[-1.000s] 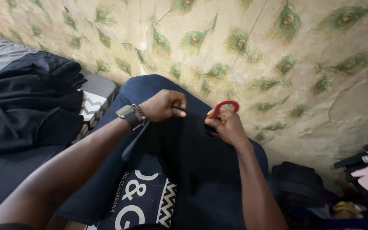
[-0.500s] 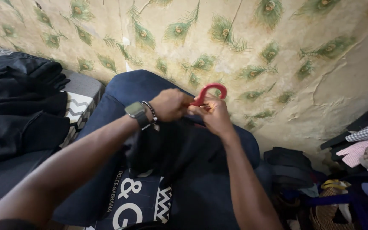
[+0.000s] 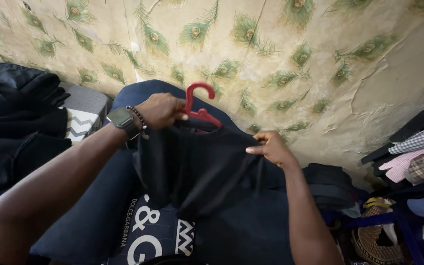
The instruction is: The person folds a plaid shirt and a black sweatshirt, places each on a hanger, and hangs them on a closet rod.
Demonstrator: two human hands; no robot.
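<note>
Holding a red hanger [image 3: 199,109] up near the top middle of the frame, the left hand [image 3: 162,110] has its grip closed around the neck. A black shirt [image 3: 197,164] hangs on it, and the right hand [image 3: 272,147] pinches its shoulder edge, centre-right.

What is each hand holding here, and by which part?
Left hand holds the red hanger just below its hook; right hand pinches the black garment at its shoulder edge.
</note>
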